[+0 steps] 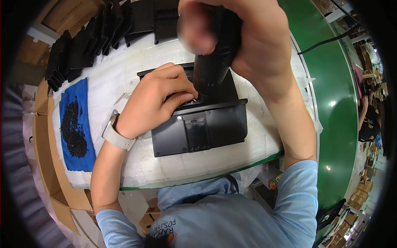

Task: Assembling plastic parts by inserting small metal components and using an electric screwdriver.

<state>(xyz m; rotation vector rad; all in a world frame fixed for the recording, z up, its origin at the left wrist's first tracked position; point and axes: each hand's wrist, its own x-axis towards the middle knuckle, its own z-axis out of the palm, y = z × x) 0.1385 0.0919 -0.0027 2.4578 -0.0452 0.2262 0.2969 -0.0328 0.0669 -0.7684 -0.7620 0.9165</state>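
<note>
We find the black housing (227, 122) on the white-covered desk (264, 128), close in front of the wearer's body, a ledge running across it. The right hand (264, 45) has its grip closed around a black cylindrical tool (213, 68), nearly upright over the housing. The left hand (161, 89) rests at the ledge, finger and thumb drawn close beside the tool's lower end; whether that grip pinches anything (a small glint shows there) we cannot tell.

Risks, as we judge them: a sideways slip of the tool could catch the left fingertips, since they sit so near its end. The housing could skid if pushed off-centre, as we see no clamp. A poor angle could scuff the black face.

Surroundings: at left, a blue sheet (68, 97) carries a heap of small black pieces (74, 136), too small for us to identify. The left forearm, with its pale watch (118, 134), lies between heap and housing; a careless sweep could scatter pieces. A thin pale strip (120, 98) lies near the wrist. Black panels (87, 47) line the far left edge, crowding that side. Beyond, we note a cardboard box (49, 157) and, upper right, a dark cable (326, 45).
</note>
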